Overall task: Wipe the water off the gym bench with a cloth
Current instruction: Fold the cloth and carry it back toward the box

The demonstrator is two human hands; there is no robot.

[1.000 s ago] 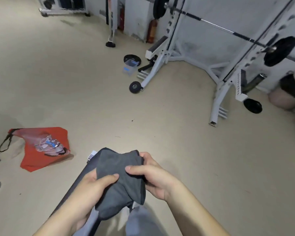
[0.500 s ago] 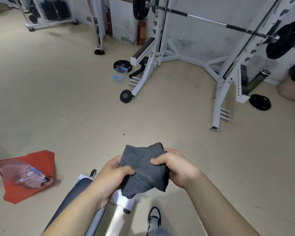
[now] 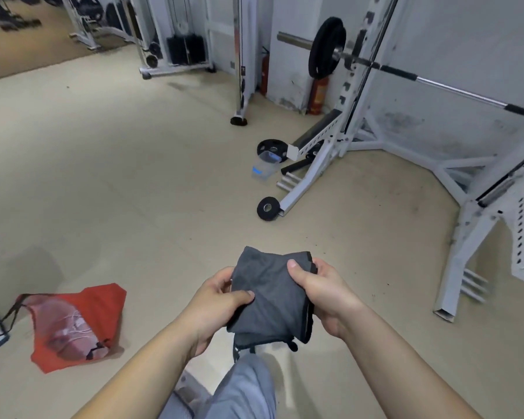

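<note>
A folded dark grey cloth (image 3: pixel 273 294) is held in front of me, above the floor. My left hand (image 3: pixel 218 303) grips its left edge with the thumb on top. My right hand (image 3: pixel 321 291) grips its right edge, thumb pressed on the upper corner. Only a small grey piece of the gym bench (image 3: pixel 185 388) shows at the bottom edge, mostly hidden behind my left forearm and my grey trouser leg (image 3: pixel 242 385). No water is visible from here.
A red bag (image 3: pixel 82 322) with a clear pouch lies on the beige floor at left. A white squat rack (image 3: pixel 324 152) with a loaded barbell (image 3: pixel 327 49) stands ahead right; weight plates (image 3: pixel 266 208), a plastic container (image 3: pixel 263 169) and fire extinguishers (image 3: pixel 318 95) sit near it.
The view has tilted up and turned, so the bench has nearly dropped out of sight at the bottom. Both hands keep hold of the cloth and have shifted their grip on it.
</note>
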